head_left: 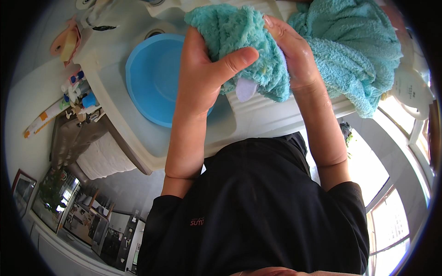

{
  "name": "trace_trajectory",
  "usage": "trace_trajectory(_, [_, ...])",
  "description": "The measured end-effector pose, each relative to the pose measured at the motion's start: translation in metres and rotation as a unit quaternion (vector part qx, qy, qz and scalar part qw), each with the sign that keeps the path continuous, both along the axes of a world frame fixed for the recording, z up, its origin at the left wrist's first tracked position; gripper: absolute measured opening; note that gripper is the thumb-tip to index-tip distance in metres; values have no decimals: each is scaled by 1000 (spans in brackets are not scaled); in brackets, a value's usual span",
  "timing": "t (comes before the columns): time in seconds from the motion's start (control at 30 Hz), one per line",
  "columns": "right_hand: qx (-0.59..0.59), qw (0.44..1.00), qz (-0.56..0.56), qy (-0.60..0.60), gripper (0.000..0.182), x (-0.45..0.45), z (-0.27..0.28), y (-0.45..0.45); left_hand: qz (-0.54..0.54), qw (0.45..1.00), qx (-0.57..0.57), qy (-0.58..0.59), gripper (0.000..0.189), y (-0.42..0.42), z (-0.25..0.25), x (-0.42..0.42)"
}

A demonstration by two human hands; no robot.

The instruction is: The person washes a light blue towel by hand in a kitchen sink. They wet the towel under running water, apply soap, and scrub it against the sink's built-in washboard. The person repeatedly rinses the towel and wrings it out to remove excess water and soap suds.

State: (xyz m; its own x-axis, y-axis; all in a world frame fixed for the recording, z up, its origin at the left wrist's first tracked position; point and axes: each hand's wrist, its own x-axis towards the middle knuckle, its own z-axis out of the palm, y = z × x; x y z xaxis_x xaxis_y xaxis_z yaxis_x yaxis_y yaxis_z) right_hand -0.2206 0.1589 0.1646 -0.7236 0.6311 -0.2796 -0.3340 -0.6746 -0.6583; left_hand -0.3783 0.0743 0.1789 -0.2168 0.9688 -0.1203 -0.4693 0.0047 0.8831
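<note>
Bunched between both hands is a turquoise fluffy cloth [238,41], held above the sink, with a small white tab [246,89] hanging at its lower edge. My left hand [210,72] grips the cloth's left side, thumb laid across its front. On the right side, my right hand [293,51] holds it with the thumb at the top; the skin looks wet. A light blue plastic basin [152,79] stands in the sink, partly hidden behind my left hand and forearm. A larger turquoise terry towel [352,51] lies heaped at the right, behind my right wrist.
The white sink [117,103] has a ribbed washboard surface [272,112] on its right. A pink holder [65,43] is on the wall at the upper left. Several bottles [81,96] stand left of the sink. White cloth [103,155] hangs below them. Windows are at the right.
</note>
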Motion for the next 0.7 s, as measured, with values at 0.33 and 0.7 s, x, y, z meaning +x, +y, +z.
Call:
trace_trajectory(0.33, [-1, 1000, -1, -10, 37, -1, -4, -3, 8, 1000, 2, 19, 54, -1, -5, 0])
trace_trajectory(0.7, [63, 995, 9, -82, 37, -2, -7, -2, 33, 996, -35, 70, 43, 4, -16, -7])
